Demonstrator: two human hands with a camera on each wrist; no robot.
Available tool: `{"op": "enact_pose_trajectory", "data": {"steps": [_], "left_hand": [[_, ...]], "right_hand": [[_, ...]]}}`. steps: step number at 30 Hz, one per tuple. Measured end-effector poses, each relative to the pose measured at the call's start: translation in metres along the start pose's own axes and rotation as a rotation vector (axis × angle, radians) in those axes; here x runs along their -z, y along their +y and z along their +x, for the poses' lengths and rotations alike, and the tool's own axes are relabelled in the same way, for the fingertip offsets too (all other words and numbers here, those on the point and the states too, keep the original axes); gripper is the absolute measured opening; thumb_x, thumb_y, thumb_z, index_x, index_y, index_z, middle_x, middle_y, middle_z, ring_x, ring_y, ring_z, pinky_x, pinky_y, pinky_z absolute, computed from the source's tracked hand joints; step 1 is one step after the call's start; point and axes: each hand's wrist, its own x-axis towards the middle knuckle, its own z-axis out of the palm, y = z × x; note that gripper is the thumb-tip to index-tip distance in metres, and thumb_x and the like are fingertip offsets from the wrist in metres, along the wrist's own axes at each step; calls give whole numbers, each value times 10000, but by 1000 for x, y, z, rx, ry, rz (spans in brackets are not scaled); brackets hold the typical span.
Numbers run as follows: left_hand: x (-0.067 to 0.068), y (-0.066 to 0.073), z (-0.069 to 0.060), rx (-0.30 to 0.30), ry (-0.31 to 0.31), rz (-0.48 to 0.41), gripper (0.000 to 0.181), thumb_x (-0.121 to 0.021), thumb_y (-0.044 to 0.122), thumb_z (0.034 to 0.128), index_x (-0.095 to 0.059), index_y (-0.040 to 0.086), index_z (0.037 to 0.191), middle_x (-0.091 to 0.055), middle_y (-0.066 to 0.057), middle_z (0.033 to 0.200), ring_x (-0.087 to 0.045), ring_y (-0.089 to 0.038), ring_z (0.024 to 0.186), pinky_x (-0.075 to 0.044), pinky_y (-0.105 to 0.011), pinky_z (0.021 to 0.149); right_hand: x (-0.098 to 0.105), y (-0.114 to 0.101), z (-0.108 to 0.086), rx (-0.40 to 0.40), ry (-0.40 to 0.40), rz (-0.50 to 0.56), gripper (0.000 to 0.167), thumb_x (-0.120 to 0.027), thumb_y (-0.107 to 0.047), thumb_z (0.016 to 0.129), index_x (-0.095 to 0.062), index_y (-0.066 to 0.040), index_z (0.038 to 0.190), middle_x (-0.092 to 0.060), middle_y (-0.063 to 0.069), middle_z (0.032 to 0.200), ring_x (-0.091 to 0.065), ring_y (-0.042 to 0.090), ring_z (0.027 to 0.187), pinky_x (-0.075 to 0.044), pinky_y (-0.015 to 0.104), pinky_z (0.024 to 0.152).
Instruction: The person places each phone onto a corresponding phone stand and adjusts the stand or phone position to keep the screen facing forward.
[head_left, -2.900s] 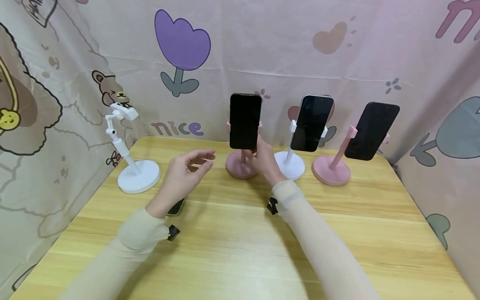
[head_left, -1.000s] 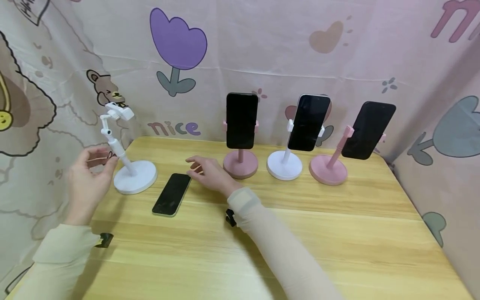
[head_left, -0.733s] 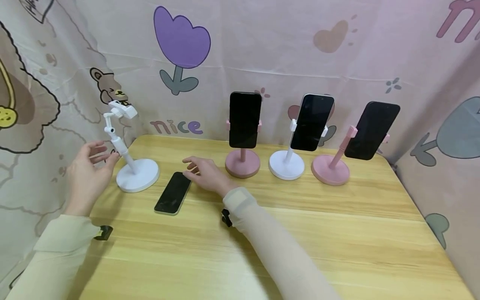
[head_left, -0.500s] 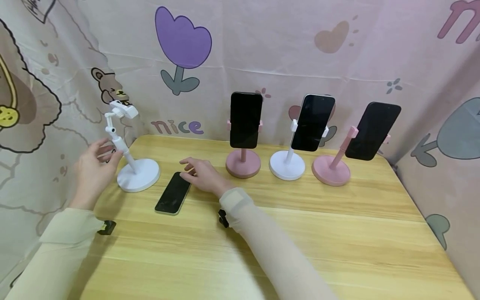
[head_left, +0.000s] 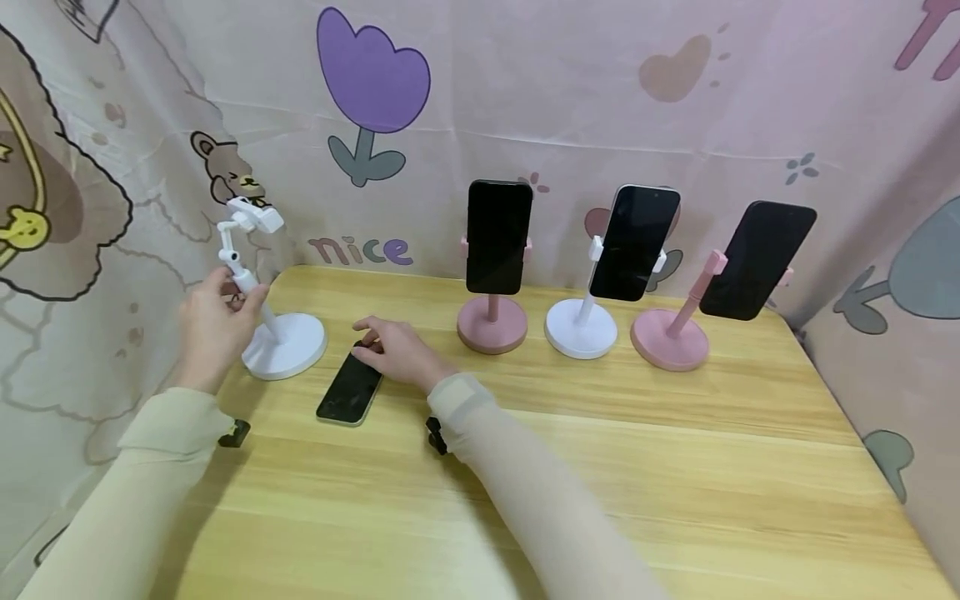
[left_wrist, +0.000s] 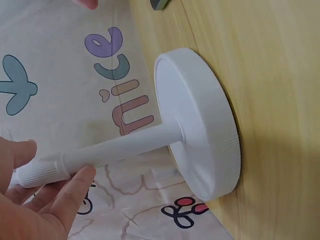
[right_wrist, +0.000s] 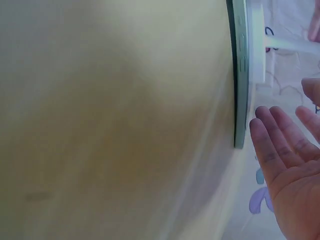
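At the left of the table stands a white phone stand [head_left: 283, 348] with its clamp unfilled. My left hand [head_left: 216, 325] holds its stem; in the left wrist view the thumb and fingers [left_wrist: 75, 192] lie around the ribbed collar [left_wrist: 42, 171]. Between the stand and my right hand [head_left: 397, 350], a phone [head_left: 348, 390] lies flat, dark screen up. The right hand hovers at the phone's far end, partly covering it. In the right wrist view, its fingers [right_wrist: 272, 142] are loosely bent beside the phone's green edge [right_wrist: 241, 75], holding nothing.
Along the back stand a pink phone stand [head_left: 492, 325], a white one [head_left: 581, 329] and another pink one [head_left: 670, 340], each with a phone clamped in it. A patterned curtain [head_left: 555, 92] hangs behind the wooden table [head_left: 675, 467].
My left hand has come rightward from beside the white stand onto its stem. My right hand earlier left the pink stand in the middle and has moved left to the phone lying flat.
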Motion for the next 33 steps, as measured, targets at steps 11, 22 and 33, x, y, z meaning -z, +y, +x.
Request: {"op": "enact_pose_trajectory", "data": {"steps": [11,22,33], "left_hand": [[-1,6,-8,-48,15,-2,337,-650,216,1085,-652,-63,1273,-730,-327,1197,-669,-307,932,-354,-36,645],[1,21,-24,-85,-14,-18,273,-671,191,1072,-671,-15,1250,-749,-282,1059,-606,-233,840,-394,-80,602],[3,44,-36,-175,-11,-81,291,-686,114,1052,-664,-41,1296,-740,-339,1184,-750,-521,1050,-658,-377,830]], "right_hand": [[-16,-12,7,65,-12,-40,431,-634,-193,1097,-576,-94,1513,-760,82,1309,-727,136,1199,-550,145,1000],[-19,-25,10,48,-7,-10,493,-615,-202,1109,-506,-112,1582,-713,86,1409,-690,144,1299,-550,181,1057],[-21,-28,13,25,34,24,480,-676,-170,1075,-560,-134,1539,-715,66,1379,-732,141,1200,-555,123,982]]}}
